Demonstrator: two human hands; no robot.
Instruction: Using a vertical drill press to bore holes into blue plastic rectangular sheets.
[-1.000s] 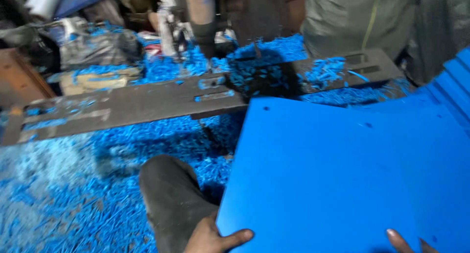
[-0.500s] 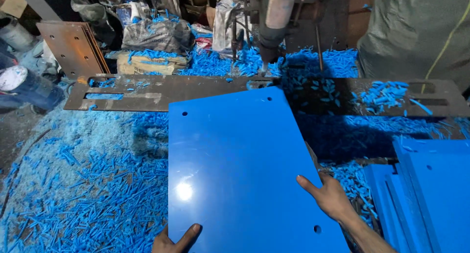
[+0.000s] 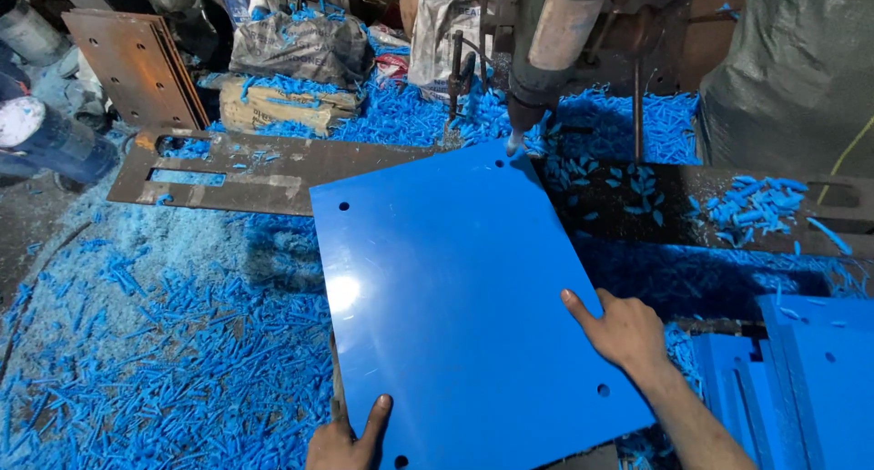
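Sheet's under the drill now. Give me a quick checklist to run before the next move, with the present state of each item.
1. Both hands on the blue sheet: ok. The left hand grips the near edge, the right hand lies flat on the right side.
2. Fingers away from the drill spindle: ok, both hands sit at the near end.
3. Far corner under the bit: ok, the tip stands at the corner hole.
4. Sheet lying flat on the steel rail: cannot tell.
5. Rail free of blue shavings: not ok, chips lie on it.
6. Spindle turning: cannot tell.
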